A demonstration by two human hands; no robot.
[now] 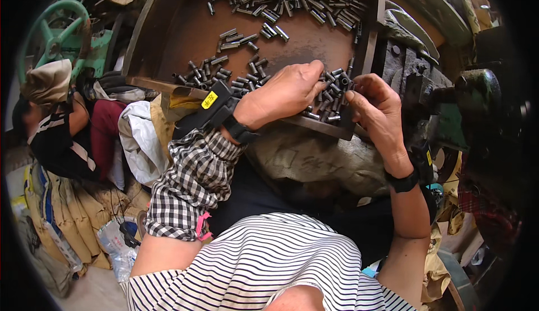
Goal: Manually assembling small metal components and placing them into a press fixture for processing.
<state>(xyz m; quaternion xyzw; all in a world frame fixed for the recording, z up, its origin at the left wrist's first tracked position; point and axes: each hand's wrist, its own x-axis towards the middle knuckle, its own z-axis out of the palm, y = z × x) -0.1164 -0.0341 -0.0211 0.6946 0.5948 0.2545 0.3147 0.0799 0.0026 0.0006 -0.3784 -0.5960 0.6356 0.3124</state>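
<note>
Metal tubes (334, 91) were heaped between left hand (287, 93) and right hand (377, 106); neither grip could be determined. A yellow label (209, 100) was black-lettered.

Your left hand (286, 93) angles rightward, back up, fingers curled; your right hand (377, 109) bends inward, thumb near forefinger!
</note>
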